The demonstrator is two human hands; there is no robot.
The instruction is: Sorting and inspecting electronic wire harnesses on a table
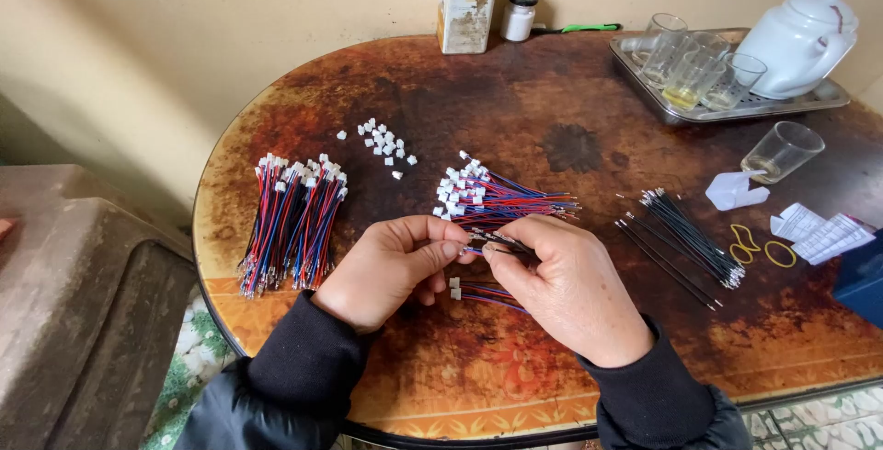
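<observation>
Two hands, left hand (391, 266) and right hand (561, 284). Two finished wire bundles (290, 225) at 9 o'clock on the counter (570, 146). One teapot (798, 38), one tray (828, 98), five glasses (782, 151) at 2 o'clock. Two yellow rubber bands (780, 254). One tin (466, 4), one small jar (521, 15). Loose white connectors (384, 144): too many to count.

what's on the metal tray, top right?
On the metal tray: a white teapot and several clear glasses, one holding yellowish liquid. The teapot hides the tray's far corner.
</observation>
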